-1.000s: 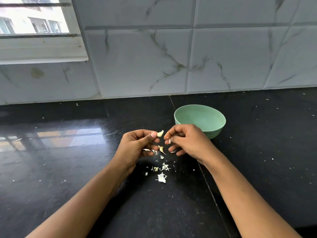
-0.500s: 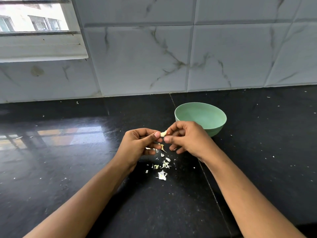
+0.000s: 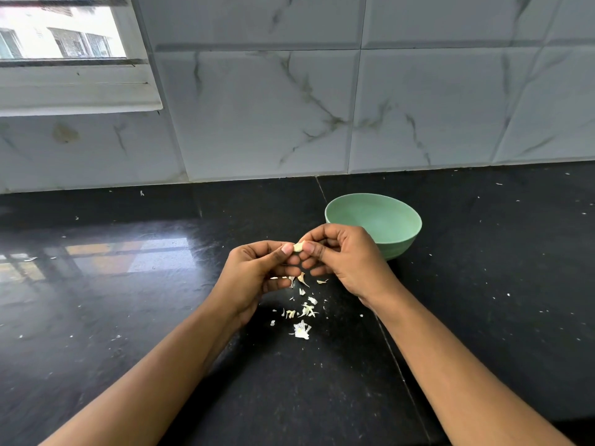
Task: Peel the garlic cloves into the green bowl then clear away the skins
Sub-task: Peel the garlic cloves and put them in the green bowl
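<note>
A small pale garlic clove is pinched between the fingertips of both hands above the black counter. My left hand holds it from the left, thumb on top. My right hand pinches it from the right, its fingers curled. The green bowl stands just behind my right hand, and the part of its inside that shows looks bare. Several white garlic skins lie scattered on the counter under and in front of my hands.
The black counter runs left and right, with tiny white flecks on it. A marble-tiled wall closes the back. A window sits at the upper left, and its reflection shines on the counter's left side.
My right hand has closed in on my left, and both now pinch the clove together. The hands sit a little higher in the view. More skin bits lie below.
</note>
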Tool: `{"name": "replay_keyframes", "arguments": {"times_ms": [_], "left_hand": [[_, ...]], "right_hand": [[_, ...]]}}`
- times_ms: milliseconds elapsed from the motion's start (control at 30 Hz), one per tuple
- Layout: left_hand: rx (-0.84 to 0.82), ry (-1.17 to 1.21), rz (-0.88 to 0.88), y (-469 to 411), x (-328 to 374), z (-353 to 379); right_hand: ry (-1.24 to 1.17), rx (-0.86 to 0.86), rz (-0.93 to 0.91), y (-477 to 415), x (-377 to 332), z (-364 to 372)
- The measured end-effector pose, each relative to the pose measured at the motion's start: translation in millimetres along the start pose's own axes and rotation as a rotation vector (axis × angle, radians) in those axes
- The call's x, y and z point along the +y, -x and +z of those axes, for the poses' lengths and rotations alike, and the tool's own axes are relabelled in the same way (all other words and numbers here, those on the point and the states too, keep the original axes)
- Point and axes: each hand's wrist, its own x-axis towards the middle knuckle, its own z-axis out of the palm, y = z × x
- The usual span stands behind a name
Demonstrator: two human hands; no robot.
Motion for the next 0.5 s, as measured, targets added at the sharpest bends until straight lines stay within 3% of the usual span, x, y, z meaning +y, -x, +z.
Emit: {"name": "replay_keyframes", "arguments": {"times_ms": [233, 367, 500], "left_hand": [[-0.049, 0.165, -0.123, 0.9, 2.5, 0.9], [-0.075, 0.272, -0.191, 1.3, 2.8, 2.8], [-0.081, 0.293, -0.213, 2.4, 1.9, 6.3]], "right_hand": [[0.035, 0.017, -0.138, 0.9, 0.8, 1.5], [0.236, 0.121, -0.289, 3.4, 4.5, 4.0], [0.422, 0.117, -0.394, 1.9, 9.2, 9.9]]}}
